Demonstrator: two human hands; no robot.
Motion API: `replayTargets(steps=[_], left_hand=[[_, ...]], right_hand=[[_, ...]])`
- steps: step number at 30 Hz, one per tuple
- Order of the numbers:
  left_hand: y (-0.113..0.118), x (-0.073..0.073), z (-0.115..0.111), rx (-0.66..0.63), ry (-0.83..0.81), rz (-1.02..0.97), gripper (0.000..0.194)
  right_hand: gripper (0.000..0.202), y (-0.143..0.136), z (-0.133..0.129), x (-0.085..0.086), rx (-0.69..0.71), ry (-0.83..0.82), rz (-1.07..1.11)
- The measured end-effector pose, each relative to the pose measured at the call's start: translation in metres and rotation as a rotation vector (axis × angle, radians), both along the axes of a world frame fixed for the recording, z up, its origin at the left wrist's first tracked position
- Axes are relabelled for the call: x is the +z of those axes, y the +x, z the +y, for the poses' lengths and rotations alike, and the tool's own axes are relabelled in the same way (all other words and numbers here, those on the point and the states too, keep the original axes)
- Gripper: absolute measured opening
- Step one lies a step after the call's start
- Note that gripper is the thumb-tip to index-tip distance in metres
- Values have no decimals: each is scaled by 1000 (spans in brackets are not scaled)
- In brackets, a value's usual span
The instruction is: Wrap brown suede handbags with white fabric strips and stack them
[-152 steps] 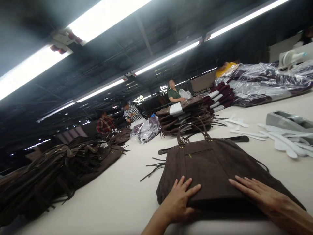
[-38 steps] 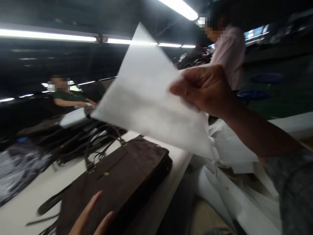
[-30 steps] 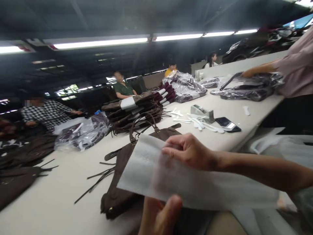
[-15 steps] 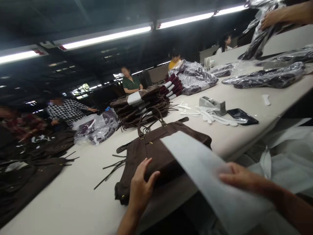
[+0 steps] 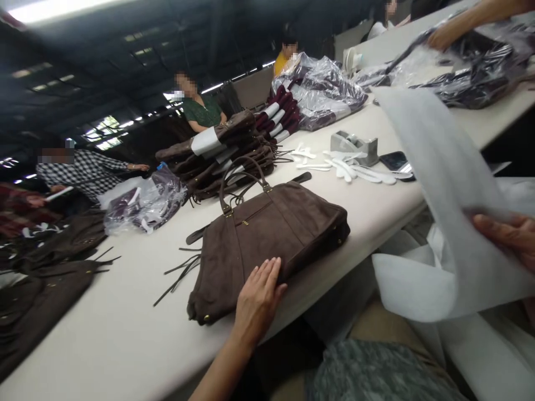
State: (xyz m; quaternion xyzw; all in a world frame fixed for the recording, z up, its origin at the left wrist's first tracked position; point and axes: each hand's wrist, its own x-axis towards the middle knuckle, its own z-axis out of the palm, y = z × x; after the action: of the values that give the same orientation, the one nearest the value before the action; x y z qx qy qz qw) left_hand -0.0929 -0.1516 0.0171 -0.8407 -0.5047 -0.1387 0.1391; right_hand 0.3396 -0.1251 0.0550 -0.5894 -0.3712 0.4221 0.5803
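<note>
- At the near edge of the table (image 5: 137, 317), the brown bag (image 5: 263, 234) lies flat; a careless pull could drag it off, its base being close to the drop.
- Left hand (image 5: 258, 295) rests open on the brown bag; uneven pressure could crease it.
- Right hand (image 5: 510, 234), well apart, grips white paper (image 5: 447, 167) beyond the edge; its loose curl could fold or snag.
- Phone (image 5: 396, 161), near the same edge: trailing paper could sweep it down.
</note>
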Motion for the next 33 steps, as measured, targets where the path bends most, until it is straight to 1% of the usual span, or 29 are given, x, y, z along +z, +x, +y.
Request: replayTargets(steps=[2,3,4,5,6,7,8,9,10,11,12,14,15,17,19,21,22,24,26,29,31,33], left_hand=[[4,16,3,90,-35,-154,44],[7,24,6,132,-64,-207,40],[10,33,9,159,-94,-242,36],[13,41,13,169,-129,-260,33],[14,47,16,166,-166,-268,31],[16,52,20,153,-201,-270,30],[17,55,23,133,-232,-268,29],[17,56,26,106,-252,-264,26],[18,55,28,80,-248,-259,22],[18,53,31,58,-215,-253,17],[18,50,33,37,-157,-239,14],[19,40,36,0,3,-176,14],[18,34,37,-25,87,-127,15],[18,22,37,-100,209,-13,18],[18,12,34,-169,263,77,19],[18,7,31,-186,250,130,17],[18,6,29,-171,222,152,16],[16,8,25,-119,145,203,15],[12,11,23,-74,72,267,17],[1,13,19,-68,1,337,24],[-6,10,16,-88,-36,355,25],[-14,7,12,-111,-61,356,29]], right_hand=[[30,-28,3,6,109,-197,122],[32,-40,7,9,180,-258,148],[36,-48,14,12,244,-258,130],[41,-55,22,14,279,-198,69],[49,-61,31,17,272,-91,-44],[60,-65,42,21,214,42,-208],[72,-68,52,25,115,173,-408],[83,-70,61,30,-6,288,-620],[88,-72,69,35,-118,381,-816],[85,-75,76,40,-201,458,-978],[74,-78,81,46,-229,527,-1099],[47,-88,86,53,-180,678,-1247],[40,-96,87,55,-132,750,-1300],[36,-112,86,55,9,869,-1382],[42,-129,85,50,249,962,-1425],[54,-143,86,41,524,1020,-1428],[58,-149,89,36,627,1030,-1420],[59,-157,95,25,754,1014,-1401],[59,-162,101,11,812,960,-1365],[54,-161,104,-16,849,836,-1300],[47,-156,99,-35,829,790,-1247],[42,-149,92,-50,780,794,-1173]])
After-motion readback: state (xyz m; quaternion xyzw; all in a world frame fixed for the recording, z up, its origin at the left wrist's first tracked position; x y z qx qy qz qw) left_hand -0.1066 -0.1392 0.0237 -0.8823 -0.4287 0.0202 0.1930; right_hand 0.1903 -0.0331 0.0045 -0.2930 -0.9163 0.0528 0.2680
